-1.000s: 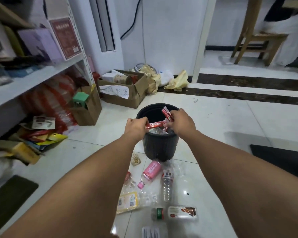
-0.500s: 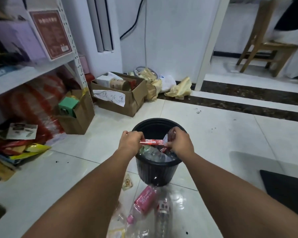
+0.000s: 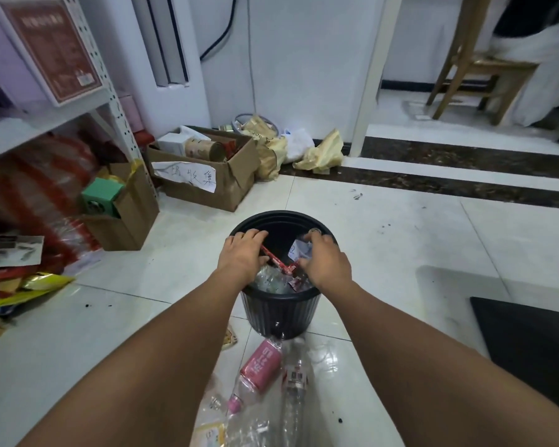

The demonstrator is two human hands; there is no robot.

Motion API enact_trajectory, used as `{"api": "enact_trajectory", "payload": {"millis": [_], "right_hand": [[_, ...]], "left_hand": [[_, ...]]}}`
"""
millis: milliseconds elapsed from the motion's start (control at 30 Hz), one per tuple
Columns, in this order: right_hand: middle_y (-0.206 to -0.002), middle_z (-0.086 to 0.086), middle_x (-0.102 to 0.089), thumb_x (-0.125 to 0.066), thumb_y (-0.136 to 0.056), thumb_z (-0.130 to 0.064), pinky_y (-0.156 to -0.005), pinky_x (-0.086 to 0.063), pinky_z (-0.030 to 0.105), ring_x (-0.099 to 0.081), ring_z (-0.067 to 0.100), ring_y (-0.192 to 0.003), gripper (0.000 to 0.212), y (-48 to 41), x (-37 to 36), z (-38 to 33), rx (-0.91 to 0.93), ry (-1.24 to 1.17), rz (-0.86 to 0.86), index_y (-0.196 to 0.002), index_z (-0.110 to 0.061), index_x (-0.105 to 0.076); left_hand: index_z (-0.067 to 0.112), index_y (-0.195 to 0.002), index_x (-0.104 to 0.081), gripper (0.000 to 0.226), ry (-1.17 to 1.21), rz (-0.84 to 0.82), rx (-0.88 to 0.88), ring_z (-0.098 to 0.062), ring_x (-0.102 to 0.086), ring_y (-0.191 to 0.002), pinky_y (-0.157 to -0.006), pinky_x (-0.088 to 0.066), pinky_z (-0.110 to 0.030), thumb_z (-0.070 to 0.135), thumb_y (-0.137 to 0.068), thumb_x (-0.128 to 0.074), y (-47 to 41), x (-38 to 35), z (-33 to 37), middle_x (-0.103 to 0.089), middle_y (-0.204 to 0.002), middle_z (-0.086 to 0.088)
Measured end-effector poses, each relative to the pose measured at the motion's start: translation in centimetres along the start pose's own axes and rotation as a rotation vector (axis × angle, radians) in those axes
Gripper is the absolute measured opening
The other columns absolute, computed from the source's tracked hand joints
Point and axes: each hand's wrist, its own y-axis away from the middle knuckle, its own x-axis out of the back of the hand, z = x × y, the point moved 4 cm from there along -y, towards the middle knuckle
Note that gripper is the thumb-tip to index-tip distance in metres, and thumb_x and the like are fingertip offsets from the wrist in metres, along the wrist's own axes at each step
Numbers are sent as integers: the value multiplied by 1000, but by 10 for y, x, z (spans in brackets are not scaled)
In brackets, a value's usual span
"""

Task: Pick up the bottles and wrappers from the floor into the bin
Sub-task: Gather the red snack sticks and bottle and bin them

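Observation:
A black ribbed bin stands on the white tiled floor, holding crushed clear bottles and wrappers. A red stick wrapper lies slanted on top of that rubbish, beside a white wrapper. Both hands are over the bin's mouth. My left hand has its fingers stretched out over the red wrapper's far end. My right hand reaches down with loosely bent fingers onto the wrappers. On the floor before the bin lie a pink-labelled bottle, a clear bottle and a yellow wrapper.
A small wrapper lies at the bin's foot. Cardboard boxes and a smaller box stand at the left by a shelf rack. A dark mat is at the right, a wooden chair beyond the doorway.
The red wrapper, held stretched between both hands above the bin, now lies slanted down inside it. Both hands have lowered into the bin's mouth and loosened. The view has moved closer.

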Motion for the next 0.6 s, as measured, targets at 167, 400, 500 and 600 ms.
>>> {"api": "enact_trajectory", "payload": {"millis": [167, 400, 500, 600], "right_hand": [[-135, 7, -49, -56, -92, -24, -96, -41, 38, -51, 28, -120, 45, 20, 13, -9, 30, 78, -16, -135, -20, -45], [-135, 7, -50, -55, -91, -27, -98, -39, 35, -49, 28, -122, 48, 71, 41, -27, 30, 164, -40, -138, -22, -43], [-135, 8, -51, -55, -91, -30, -98, -39, 36, -49, 28, -123, 50, 98, 52, -40, 22, 175, -29, -139, -22, -43], [-133, 9, -52, -55, -91, -33, -97, -38, 38, -49, 30, -123, 47, 130, 70, -47, 16, 183, 5, -135, -19, -46]], "left_hand": [[24, -147, -26, 58, -27, 21, -22, -22, -33, -137, -113, -24, -36, 34, -95, -50, 17, 18, 6, -32, -151, 2], [23, -147, -26, 58, -69, 29, -66, -21, -31, -138, -114, -24, -37, 35, -95, -48, 61, 48, 5, -32, -151, 1], [23, -147, -27, 57, -63, 51, -73, -23, -31, -137, -113, -25, -38, 36, -95, -48, 80, 65, 8, -34, -150, 0], [21, -146, -28, 57, -26, 88, -107, -25, -34, -135, -112, -27, -39, 34, -95, -49, 106, 83, 18, -35, -149, -1]]}}
